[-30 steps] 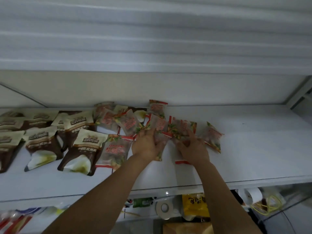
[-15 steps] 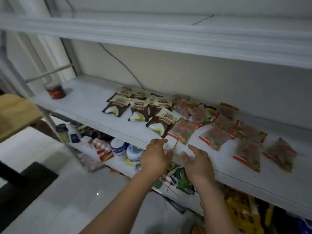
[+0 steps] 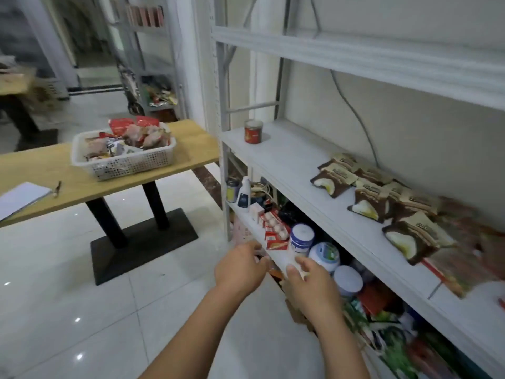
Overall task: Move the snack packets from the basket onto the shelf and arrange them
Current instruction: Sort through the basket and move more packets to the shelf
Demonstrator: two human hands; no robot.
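White perforated plastic forms the basket [image 3: 131, 165] on the wooden worktop [image 3: 191, 138] to your left; it is heaped with red and clear snack packets [image 3: 138, 131]. To your right, the white metal shelf [image 3: 281, 160] carries brown-and-cream packets [image 3: 369, 196] lying flat in a cluster. Red-trimmed clear packets [image 3: 461, 236] are blurred beyond them, and a red tin [image 3: 253, 131] stands near the shelf's left end. Your left hand [image 3: 240, 270] and right hand [image 3: 314, 287] hover side by side before the lower shelf [image 3: 278, 258], fingers loosely bent and slightly apart, holding nothing.
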